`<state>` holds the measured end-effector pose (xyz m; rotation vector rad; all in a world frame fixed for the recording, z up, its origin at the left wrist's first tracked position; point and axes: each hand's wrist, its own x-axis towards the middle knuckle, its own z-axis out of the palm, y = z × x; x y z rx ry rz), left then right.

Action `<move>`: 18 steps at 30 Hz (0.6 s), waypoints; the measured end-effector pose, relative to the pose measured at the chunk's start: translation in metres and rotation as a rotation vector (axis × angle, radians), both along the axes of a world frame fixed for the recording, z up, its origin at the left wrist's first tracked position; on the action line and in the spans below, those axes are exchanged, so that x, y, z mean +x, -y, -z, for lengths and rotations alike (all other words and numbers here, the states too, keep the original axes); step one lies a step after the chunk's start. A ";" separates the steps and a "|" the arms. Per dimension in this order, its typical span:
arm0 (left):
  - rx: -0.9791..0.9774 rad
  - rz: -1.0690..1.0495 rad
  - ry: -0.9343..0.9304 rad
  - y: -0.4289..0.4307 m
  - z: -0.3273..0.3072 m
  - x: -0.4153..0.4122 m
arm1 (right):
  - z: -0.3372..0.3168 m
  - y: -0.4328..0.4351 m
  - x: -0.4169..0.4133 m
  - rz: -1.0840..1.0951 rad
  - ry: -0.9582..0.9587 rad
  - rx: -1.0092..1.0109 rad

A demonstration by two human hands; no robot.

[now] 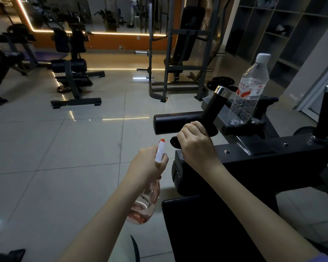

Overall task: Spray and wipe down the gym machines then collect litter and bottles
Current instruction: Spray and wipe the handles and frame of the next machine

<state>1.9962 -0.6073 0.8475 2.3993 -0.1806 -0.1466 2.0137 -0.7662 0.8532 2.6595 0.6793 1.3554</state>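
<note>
The left hand [146, 163] grips the neck of the spray bottle [147, 201] just off the near-left corner of the machine [263, 159], while the right hand [195, 146] curls round the base of its black handle [213, 110], with the water bottle [248, 91] upright beyond, near the far edge.

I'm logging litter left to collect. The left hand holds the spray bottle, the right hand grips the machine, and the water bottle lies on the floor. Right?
Not quite. In the head view the water bottle stands on the machine, not on the floor. The rest holds: left hand holds the spray bottle, right hand grips the machine.
</note>
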 end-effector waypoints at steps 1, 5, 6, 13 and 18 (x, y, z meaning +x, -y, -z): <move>0.012 0.005 0.004 0.000 0.000 0.000 | 0.001 -0.001 -0.001 -0.002 -0.004 0.005; 0.034 0.017 0.022 0.000 -0.001 0.002 | 0.007 -0.003 -0.004 -0.013 -0.035 0.013; 0.032 0.018 0.022 0.000 -0.001 0.002 | 0.009 -0.004 -0.005 -0.013 -0.047 0.016; 0.068 0.023 0.053 -0.004 -0.003 0.002 | 0.041 -0.016 -0.025 -0.049 -0.178 0.019; 0.065 0.003 0.056 -0.008 0.002 0.001 | 0.047 -0.021 -0.031 -0.038 -0.234 0.062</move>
